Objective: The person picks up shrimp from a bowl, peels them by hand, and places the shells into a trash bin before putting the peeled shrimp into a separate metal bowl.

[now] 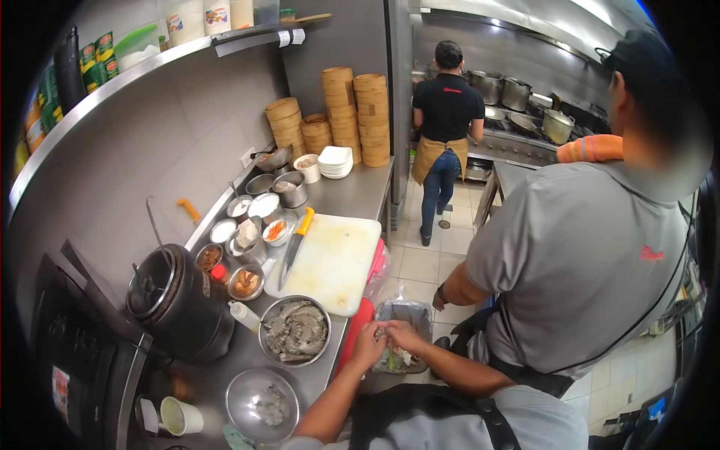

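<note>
My left hand (368, 345) and my right hand (405, 337) meet above a lined waste bin (427, 319) with scraps inside. Both have their fingers closed together at the tips; whatever small thing they pinch is too hidden to name. To the left, a metal bowl (328, 339) on the counter is full of grey raw shrimp (296, 328). Nearer to me, a second metal bowl (241, 396) contains a small heap of pale, seemingly peeled shrimp (271, 406). Neither hand touches the bowls.
A white cutting board (337, 259) bears a yellow-handled knife (294, 247). Several ingredient bowls, a squeeze bottle (244, 316) and a black pot (184, 300) line the counter (330, 206). One person (577, 262) stands close on my right; another (448, 105) faces the stove.
</note>
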### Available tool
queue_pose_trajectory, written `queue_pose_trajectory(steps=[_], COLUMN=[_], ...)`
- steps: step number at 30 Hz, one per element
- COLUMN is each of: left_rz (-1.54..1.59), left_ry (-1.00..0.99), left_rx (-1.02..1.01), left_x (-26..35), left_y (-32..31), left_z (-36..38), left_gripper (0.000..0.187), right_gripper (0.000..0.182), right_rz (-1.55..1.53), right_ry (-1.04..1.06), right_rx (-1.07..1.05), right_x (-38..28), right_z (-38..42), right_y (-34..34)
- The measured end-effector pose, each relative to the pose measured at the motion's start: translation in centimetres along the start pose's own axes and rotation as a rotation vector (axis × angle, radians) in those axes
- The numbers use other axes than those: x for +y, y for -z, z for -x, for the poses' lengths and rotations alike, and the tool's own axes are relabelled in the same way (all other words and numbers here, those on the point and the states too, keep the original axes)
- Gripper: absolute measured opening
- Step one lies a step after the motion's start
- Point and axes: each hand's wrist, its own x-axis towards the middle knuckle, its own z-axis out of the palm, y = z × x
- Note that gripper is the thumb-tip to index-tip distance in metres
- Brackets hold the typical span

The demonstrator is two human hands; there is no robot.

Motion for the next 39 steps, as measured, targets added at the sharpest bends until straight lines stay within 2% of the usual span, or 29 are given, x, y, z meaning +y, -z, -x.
queue_pose_trajectory(steps=[4, 7, 9, 12, 14, 15, 18, 21, 22, 24, 25, 29, 32, 34, 35, 36, 38, 39], left_rz=[-0.083, -0.135, -0.112, -0.102, -0.111, -0.139, -0.205, -0.128, -0.13, -0.041, 0.038, -0.048, -0.033, -0.068, -0.127, -0.118, 0.265, 0.436], left_ry=[-0.091, -0.057, -0.015, -0.005, 0.072, 0.053, 0.029, 0.086, 0.089, 0.033, 0.067, -0.006, 0.004, 0.009, -0.078, -0.067, 0.272, 0.379], left_rx=[0.027, 0.086, 0.105, 0.166, 0.222, 0.263, 0.323, 0.435, 0.438, 0.467, 0.441, 0.333, 0.259, 0.211, 0.203, 0.173, -0.014, -0.127], left_x=[0.7, 0.5, 0.4, 0.1, 0.3, 0.3, 0.7, 2.5, 2.8, 3.1, 3.0, 5.6, 6.1, 6.0, 5.8, 5.5, 4.9, 5.1], left_y=[0.4, 1.3, 2.4, 3.9, 4.8, 5.3, 6.6, 8.1, 8.5, 9.6, 9.8, 10.3, 8.4, 6.9, 6.2, 5.5, 4.4, 4.2], left_z=[-0.1, -0.5, -0.8, -1.0, -1.0, -1.0, -1.3, -2.0, -2.5, -3.1, -3.5, -3.3, -2.8, -2.3, -2.0, -1.8, -1.5, -1.5], left_gripper=[0.031, 0.03, 0.03, 0.026, 0.025, 0.025, 0.025, 0.025, 0.025, 0.026, 0.026, 0.024, 0.023, 0.022, 0.021, 0.021, 0.022, 0.024], right_gripper=[0.028, 0.025, 0.025, 0.025, 0.024, 0.024, 0.023, 0.024, 0.024, 0.024, 0.024, 0.023, 0.025, 0.028, 0.028, 0.028, 0.027, 0.027], right_rz=[0.118, 0.022, 0.106, 0.16, 0.131, 0.105, -0.006, 0.005, 0.005, 0.029, -0.008, -0.03, 0.021, 0.139, 0.026, 0.012, 0.055, 0.078], right_ry=[0.063, 0.092, 0.181, 0.287, 0.238, 0.19, 0.212, 0.11, 0.11, 0.262, 0.243, 0.308, 0.31, 0.392, 0.385, 0.363, 0.228, 0.177], right_rx=[-0.013, -0.054, -0.117, -0.07, -0.081, -0.087, -0.131, -0.129, -0.134, -0.206, -0.224, -0.211, -0.162, -0.112, -0.164, -0.143, -0.094, -0.058], right_x=[-1.4, -1.8, -2.4, -3.5, -4.6, -4.7, -4.9, -9.8, -10.7, -12.1, -12.6, -12.4, -11.1, -10.0, -8.2, -7.7, -7.3, -6.7], right_z=[-0.1, -1.7, -2.7, -3.7, -4.0, -4.3, -6.1, -5.3, -5.2, -5.1, -5.1, -3.9, -2.0, -0.7, -1.1, -0.1, 1.3, 1.8], right_y=[-0.1, -0.9, -1.7, -3.4, -4.1, -4.4, -5.1, -6.0, -6.1, -6.6, -6.4, -5.5, -3.7, -2.5, -1.9, -1.3, 0.2, 1.0])
